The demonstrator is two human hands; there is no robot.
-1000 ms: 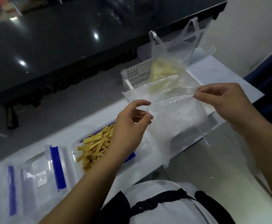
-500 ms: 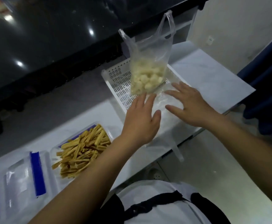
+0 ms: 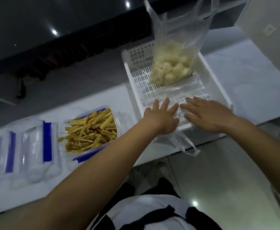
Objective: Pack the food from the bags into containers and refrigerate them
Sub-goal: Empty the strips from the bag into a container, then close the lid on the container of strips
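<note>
Fingers [image 3: 166, 103] of both hands lie straight and spread, pressing flat, gripping nothing: the left hand [image 3: 160, 116] and right hand [image 3: 209, 113] sit side by side on an empty clear plastic bag [image 3: 177, 95] spread over the near end of a white slotted plastic basket tray [image 3: 131, 72]. A second ago that bag was held up in the air, pinched between the two hands; now it is down and being smoothed, one handle loop [image 3: 188, 146] hanging off the table's near edge. Just beyond the fingertips, in the same tray, stands a second clear plastic bag of pale round food balls [image 3: 170, 68], mouth open, handles up, not touched by either hand. To the left of the left wrist, on the white tabletop [image 3: 252, 77], a clear rectangular plastic container full of tan fried strips [image 3: 90, 130] is open, no lid on it. Further left are clear lids or containers with blue clips [image 3: 47, 141]; blurred, probably empty, cannot tell which is lid and which is box. Judgement: first bag is emptied and set aside, so one of two foods is packed; the ball bag comes next and needs an empty container brought near. Nothing is lidded or refrigerated yet.
</note>
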